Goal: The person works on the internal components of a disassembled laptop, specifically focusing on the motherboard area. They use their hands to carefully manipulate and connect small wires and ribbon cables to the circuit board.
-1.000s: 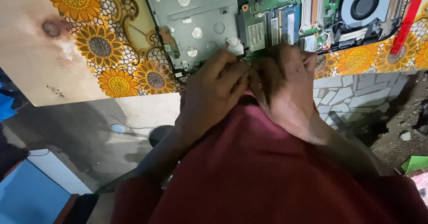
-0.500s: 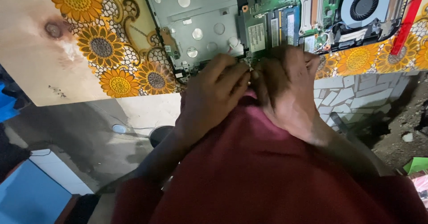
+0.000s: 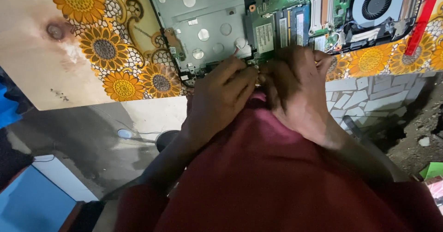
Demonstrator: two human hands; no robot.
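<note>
Almost nothing has shifted over the last second: both hands stay pressed together at the near edge of the opened laptop (image 3: 258, 24), with only a slight change in how the fingers bunch.

At far left, a table (image 3: 41, 61) shows bare pale wood with a dark knot, and a sunflower-patterned cloth (image 3: 106, 52) covers the rest of it under the machine. Below the table edge lies a grey floor, with a blue panel (image 3: 32, 204) in the lower left corner.

Next comes the laptop, bottom cover off. Its left part is a grey metal bay (image 3: 203, 15) with round holes. The left hand (image 3: 221, 98) reaches up from a dark red sleeve, fingers curled tight, fingertips at the lower edge of that bay where it meets the green circuit board (image 3: 277, 1). Whether it pinches anything I cannot tell; the fingers hide the spot.

Just beside it, touching it, the right hand (image 3: 300, 93) is turned back-up, fingers bent down onto the board's near edge below the memory modules (image 3: 290, 29). Its grip is likewise hidden, so I cannot tell what, if anything, it clasps.

Further right on the board sits a round black cooling fan (image 3: 376, 3) in a grey housing. A red strip (image 3: 422, 19) crosses the top right corner at a slant. Below it more sunflower cloth hangs over a tiled wall face (image 3: 364, 98), and dirt ground shows at far right.
</note>
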